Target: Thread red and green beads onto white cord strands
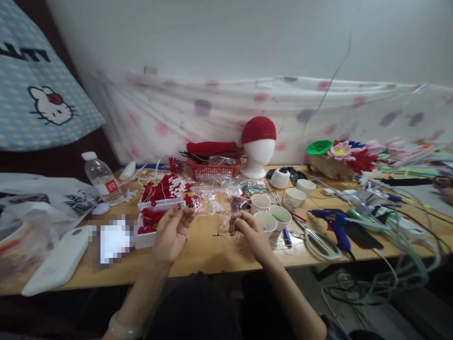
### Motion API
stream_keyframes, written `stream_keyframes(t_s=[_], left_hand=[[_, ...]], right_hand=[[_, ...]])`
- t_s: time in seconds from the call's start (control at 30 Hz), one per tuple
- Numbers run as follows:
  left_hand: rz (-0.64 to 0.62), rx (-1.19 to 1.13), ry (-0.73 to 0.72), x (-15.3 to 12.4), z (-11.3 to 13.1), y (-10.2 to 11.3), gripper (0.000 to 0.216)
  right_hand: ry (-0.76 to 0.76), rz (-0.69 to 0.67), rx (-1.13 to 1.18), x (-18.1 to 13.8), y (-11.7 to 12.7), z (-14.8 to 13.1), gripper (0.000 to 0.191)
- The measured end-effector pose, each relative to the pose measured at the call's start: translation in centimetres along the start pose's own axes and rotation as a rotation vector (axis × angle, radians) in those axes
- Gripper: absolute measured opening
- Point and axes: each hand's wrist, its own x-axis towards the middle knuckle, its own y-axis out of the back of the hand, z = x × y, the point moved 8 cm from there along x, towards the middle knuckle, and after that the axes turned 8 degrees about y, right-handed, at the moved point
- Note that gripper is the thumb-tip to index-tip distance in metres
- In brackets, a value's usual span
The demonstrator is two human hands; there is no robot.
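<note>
Left hand [172, 233] and right hand [250, 232] — fingertips of both pinched, seemingly on a thin strand [213, 215] spanning the gap above the table [212, 257]. Loosened pinch could lose it against the clear plastic packets [214, 196]; right hand sits close beside a paper cup [264, 225] — sideways swing might tip it.

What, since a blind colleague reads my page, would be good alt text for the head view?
A person's left hand and right hand seem to hold a thin thread between them over a cluttered wooden table. Cups, scissors and a blue glue gun are to the right; behind, a white mannequin head wears a red cap.
</note>
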Motion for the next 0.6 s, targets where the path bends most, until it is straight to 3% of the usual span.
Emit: stream_keyframes(t_s=[0.13, 0.27, 0.47, 0.6], left_hand=[[0.094, -0.088, -0.101, -0.2, 2.4, 1.0, 0.023], [0.143, -0.143, -0.17, -0.3, 5.9, 1.5, 0.03], [0.165, -0.164, -0.231, -0.9, 10.9, 2.0, 0.044], [0.193, -0.124, -0.268, -1.7, 11.7, 2.7, 0.045]], right_hand=[[-0.011, -0.159, -0.053, 2.4, 0.6, -3.1, 0.021], [-0.031, -0.227, -0.053, 3.6, 1.6, -4.5, 0.021], [-0.115, -0.197, 0.088, 3.5, 2.6, -1.9, 0.023], [-0.198, -0.167, 0.212, 2.6, 2.3, 0.2, 0.024]])
